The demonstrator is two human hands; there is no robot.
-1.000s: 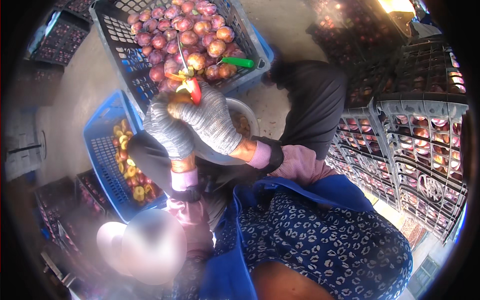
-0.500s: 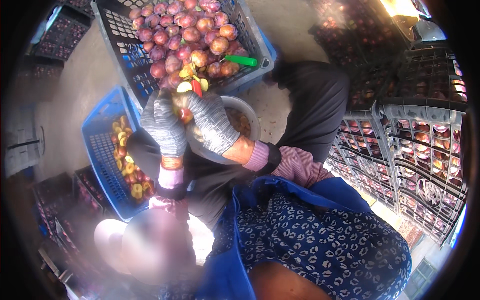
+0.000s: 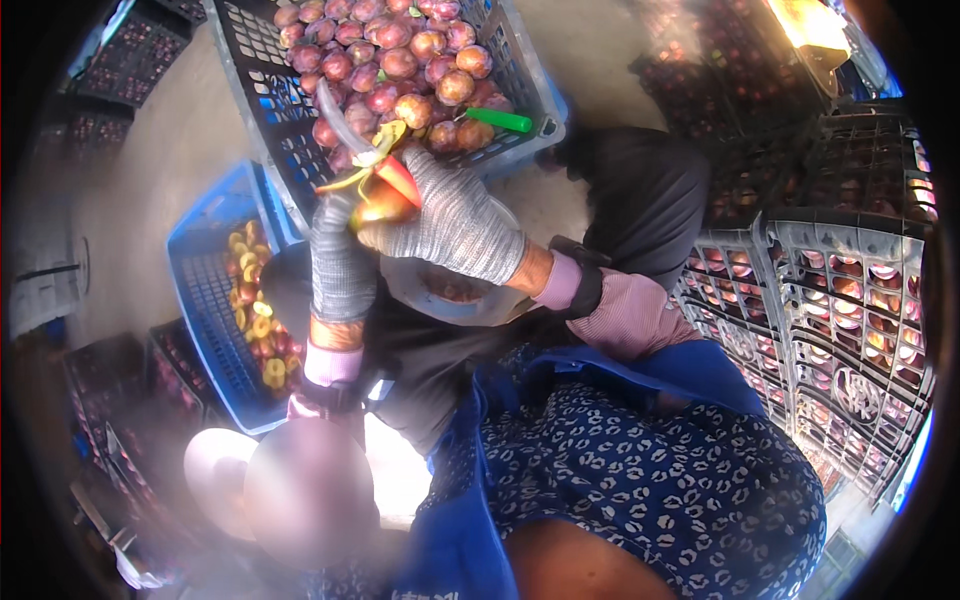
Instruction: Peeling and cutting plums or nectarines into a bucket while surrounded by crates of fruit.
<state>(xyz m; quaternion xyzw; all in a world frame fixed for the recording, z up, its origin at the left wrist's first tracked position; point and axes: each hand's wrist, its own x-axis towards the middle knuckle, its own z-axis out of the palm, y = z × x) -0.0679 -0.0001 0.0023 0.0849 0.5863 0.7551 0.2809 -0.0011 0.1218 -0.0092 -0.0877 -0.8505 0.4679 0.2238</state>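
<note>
Gloved hands (image 3: 450, 218) partly cover the fruit (image 3: 383, 204) — knife blade (image 3: 343, 124) blurred.

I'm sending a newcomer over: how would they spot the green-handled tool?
Find the dark plastic crate of plums up top. Inside its near right corner lies the green-handled tool. Bright green sets it apart from the red-handled knife in the gloved right hand.

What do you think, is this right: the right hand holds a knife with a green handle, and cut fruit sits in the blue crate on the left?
Not quite: the head view shows the knife in the right hand has a red handle. The cut fruit does sit in the blue crate on the left.
</note>
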